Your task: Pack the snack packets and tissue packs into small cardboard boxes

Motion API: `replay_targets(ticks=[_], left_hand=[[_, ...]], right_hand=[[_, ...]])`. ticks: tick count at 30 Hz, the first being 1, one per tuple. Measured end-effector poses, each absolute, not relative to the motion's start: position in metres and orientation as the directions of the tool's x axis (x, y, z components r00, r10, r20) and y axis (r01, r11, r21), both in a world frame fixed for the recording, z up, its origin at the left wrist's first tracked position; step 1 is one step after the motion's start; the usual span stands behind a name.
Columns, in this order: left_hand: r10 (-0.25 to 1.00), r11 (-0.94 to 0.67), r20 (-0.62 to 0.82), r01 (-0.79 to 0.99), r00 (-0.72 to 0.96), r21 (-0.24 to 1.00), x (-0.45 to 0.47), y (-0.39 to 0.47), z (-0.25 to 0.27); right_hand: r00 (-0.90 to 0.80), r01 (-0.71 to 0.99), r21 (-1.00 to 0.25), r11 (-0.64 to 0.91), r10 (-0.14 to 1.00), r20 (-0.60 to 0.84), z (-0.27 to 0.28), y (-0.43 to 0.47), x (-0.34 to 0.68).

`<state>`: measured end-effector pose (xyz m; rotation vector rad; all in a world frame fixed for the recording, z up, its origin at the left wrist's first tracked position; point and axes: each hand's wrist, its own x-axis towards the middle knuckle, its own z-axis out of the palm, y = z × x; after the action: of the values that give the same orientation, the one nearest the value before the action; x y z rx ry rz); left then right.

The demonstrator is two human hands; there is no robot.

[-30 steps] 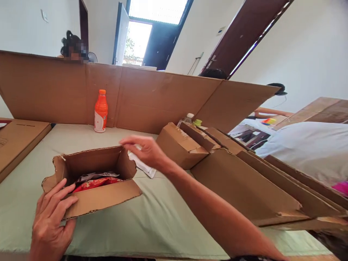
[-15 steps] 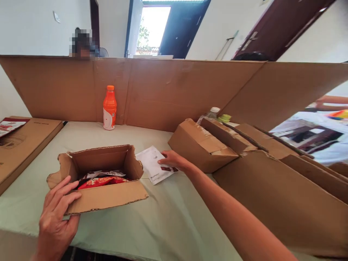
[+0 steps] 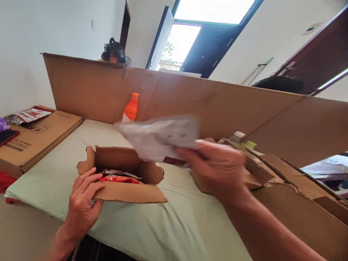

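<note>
My right hand [image 3: 217, 163] is closed on the near end of a white packet [image 3: 165, 137], blurred by motion, lifted above the table and to the right of an open cardboard box [image 3: 133, 194]. My left hand [image 3: 85, 201] grips that box at its front left corner, fingers over the flap and thumb below. Inside the box lie a red patterned packet [image 3: 119, 179] and a white-and-dark packet [image 3: 115, 172]. Behind the raised packet stands an orange bottle [image 3: 131, 108], its lower part partly covered.
A tall cardboard panel [image 3: 87, 87] runs along the table's back. Several cardboard boxes [image 3: 296, 217] stand at right, with a clear bottle [image 3: 237, 137] behind. On the left, a flat carton [image 3: 59, 125] carries a packet [image 3: 35, 114]. Beyond the panel is a person [image 3: 113, 52].
My right hand has lifted the white packet off the table and brought it up, tilted. My left hand stays on the box. The view has turned, shifting everything rightward.
</note>
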<state>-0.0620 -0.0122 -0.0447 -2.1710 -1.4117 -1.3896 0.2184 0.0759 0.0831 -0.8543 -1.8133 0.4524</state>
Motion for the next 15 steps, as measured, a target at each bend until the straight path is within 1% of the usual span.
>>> replay_targets(ticks=[2, 3, 4, 5, 8, 10, 12, 13, 15], left_hand=[[0.606, -0.52, 0.79, 0.797, 0.089, 0.309, -0.062, -0.012, -0.044], [0.604, -0.519, 0.792, 0.797, 0.085, 0.31, -0.062, -0.012, -0.044], [0.601, -0.52, 0.795, 0.796, 0.084, 0.309, -0.062, -0.013, -0.044], [0.599, -0.522, 0.797, 0.795, 0.085, 0.308, -0.062, -0.013, -0.043], [0.589, -0.537, 0.803, 0.786, 0.088, 0.307, -0.061, -0.012, -0.042], [0.584, -0.542, 0.807, 0.781, 0.085, 0.311, -0.062, -0.012, -0.042], [0.579, -0.544, 0.812, 0.779, 0.08, 0.311, -0.062, -0.011, -0.043], [0.578, -0.546, 0.812, 0.778, 0.08, 0.312, -0.062, -0.011, -0.043], [0.584, -0.549, 0.807, 0.774, 0.085, 0.315, -0.063, -0.011, -0.043]], right_hand=[[-0.49, 0.361, -0.475, 0.803, 0.596, 0.636, 0.073, 0.081, 0.196], [-0.598, 0.373, -0.39, 0.842, 0.539, 0.593, 0.067, 0.086, 0.186], [-0.68, 0.396, -0.325, 0.859, 0.512, 0.525, 0.061, 0.092, 0.177], [-0.731, 0.435, -0.278, 0.856, 0.516, 0.447, 0.056, 0.098, 0.17], [-0.769, 0.574, -0.198, 0.795, 0.606, 0.203, 0.047, 0.114, 0.152], [-0.783, 0.615, -0.155, 0.773, 0.622, 0.001, 0.047, 0.122, 0.141], [-0.761, 0.642, -0.085, 0.762, 0.62, -0.194, 0.049, 0.126, 0.132], [-0.735, 0.657, -0.045, 0.753, 0.626, -0.262, 0.049, 0.128, 0.128], [-0.687, 0.679, 0.019, 0.734, 0.644, -0.335, 0.049, 0.129, 0.122]])
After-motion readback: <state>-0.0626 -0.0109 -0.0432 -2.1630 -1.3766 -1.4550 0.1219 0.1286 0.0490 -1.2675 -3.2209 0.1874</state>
